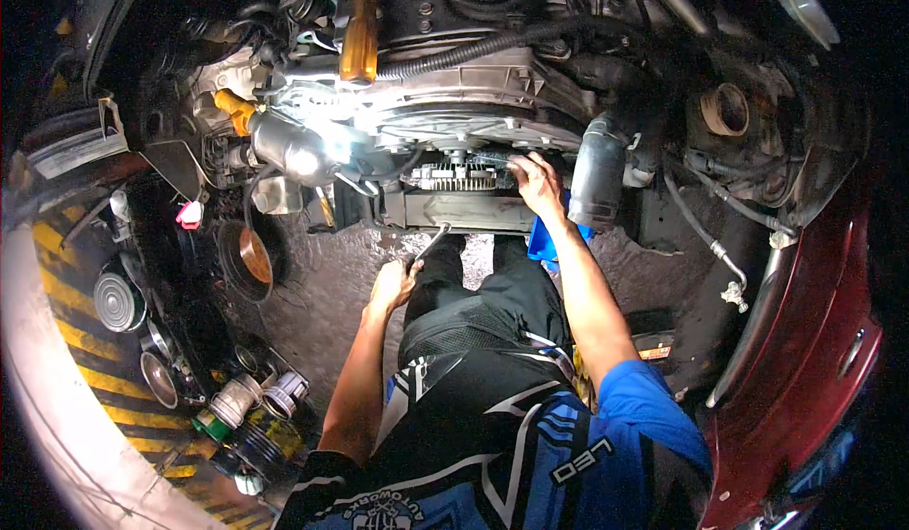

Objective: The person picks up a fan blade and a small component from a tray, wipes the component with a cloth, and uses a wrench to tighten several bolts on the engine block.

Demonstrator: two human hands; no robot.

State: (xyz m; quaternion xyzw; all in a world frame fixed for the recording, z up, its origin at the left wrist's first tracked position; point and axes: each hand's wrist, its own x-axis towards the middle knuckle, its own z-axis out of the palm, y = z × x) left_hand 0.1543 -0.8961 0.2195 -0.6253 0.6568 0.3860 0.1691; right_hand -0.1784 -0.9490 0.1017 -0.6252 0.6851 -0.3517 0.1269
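My left hand (392,285) is closed round the lower end of a slim metal hand tool (433,242). Its bright tip points up and away, close to the front crossmember (473,212); its exact kind is unclear. Farther right, my right hand (539,187) reaches into the engine bay with thumb and fingers drawn together. Something thin seems to run left from those fingertips, too small to name. Just left of that hand sits a ribbed metal fan-clutch-like part (454,177), below the engine's pale front cover (440,109).
A screwdriver with an amber handle (359,49) lies on the engine. To the left are a bright work light (327,137) and detached headlamp parts (119,300). A blue object (543,244) is beyond my right knee. A loose hose (705,232) hangs by the red body panel (805,360).
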